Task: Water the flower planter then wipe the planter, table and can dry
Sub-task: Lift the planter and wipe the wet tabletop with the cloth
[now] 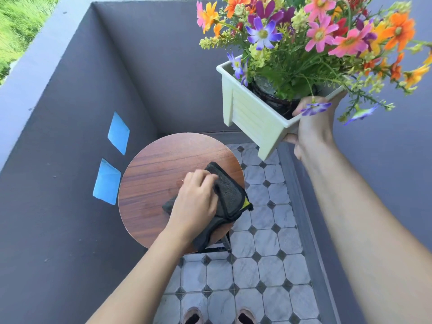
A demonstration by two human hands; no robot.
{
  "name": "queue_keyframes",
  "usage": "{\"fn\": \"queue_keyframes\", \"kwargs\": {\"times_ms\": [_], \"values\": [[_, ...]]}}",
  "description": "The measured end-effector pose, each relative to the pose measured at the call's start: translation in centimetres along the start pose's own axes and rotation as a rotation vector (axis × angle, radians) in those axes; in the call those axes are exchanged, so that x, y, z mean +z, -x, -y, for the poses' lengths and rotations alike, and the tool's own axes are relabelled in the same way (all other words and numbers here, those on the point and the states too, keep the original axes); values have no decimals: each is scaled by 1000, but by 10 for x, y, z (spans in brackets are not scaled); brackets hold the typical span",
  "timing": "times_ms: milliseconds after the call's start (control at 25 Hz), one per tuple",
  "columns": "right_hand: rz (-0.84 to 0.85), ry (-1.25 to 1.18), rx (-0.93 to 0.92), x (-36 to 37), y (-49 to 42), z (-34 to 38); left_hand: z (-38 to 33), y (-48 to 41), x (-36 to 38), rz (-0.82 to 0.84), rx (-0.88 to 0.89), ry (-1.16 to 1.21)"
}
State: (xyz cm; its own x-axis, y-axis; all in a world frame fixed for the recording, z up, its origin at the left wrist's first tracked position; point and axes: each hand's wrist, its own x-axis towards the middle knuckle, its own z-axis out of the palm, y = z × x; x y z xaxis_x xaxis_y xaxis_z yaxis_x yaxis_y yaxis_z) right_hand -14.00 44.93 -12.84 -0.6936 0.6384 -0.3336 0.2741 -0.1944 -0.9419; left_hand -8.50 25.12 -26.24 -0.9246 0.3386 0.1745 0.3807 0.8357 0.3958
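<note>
A round wooden table (152,169) stands in the corner of a balcony. On it lies a dark grey cloth (230,195) with a yellow tag, and my left hand (195,204) presses down on it with fingers curled over its folds. My right hand (312,127) grips the corner rim of a pale cream planter (252,115) and holds it tilted in the air, up and to the right of the table. Bright pink, orange and purple flowers (320,33) fill the planter. No watering can is in view.
Dark grey walls (70,136) close in the left and back; two blue patches (118,133) mark the left wall. The floor (268,249) has grey and black tiles. My two shoes (219,316) show at the bottom edge. A grey wall rises at right.
</note>
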Motion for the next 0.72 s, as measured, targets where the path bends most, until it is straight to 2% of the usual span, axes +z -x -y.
{"fn": "queue_keyframes", "kwargs": {"times_ms": [80,200,240,400,560,640,720], "values": [[8,0,-1,-2,-2,-1,8,5,9,127,64,-80],[-9,-27,15,-3,-6,-2,13,-3,8,267,-47,-111],[-13,-36,25,-4,-7,-2,12,-6,5,276,-35,-98],[-12,-37,38,-5,-6,-1,17,12,-27,278,153,76],[-13,-53,41,-5,-9,-3,31,59,-48,510,358,-13],[-20,-56,39,-5,-8,-3,34,60,-49,442,388,44],[-21,-63,40,-2,-6,0,27,40,-41,313,302,160]]}}
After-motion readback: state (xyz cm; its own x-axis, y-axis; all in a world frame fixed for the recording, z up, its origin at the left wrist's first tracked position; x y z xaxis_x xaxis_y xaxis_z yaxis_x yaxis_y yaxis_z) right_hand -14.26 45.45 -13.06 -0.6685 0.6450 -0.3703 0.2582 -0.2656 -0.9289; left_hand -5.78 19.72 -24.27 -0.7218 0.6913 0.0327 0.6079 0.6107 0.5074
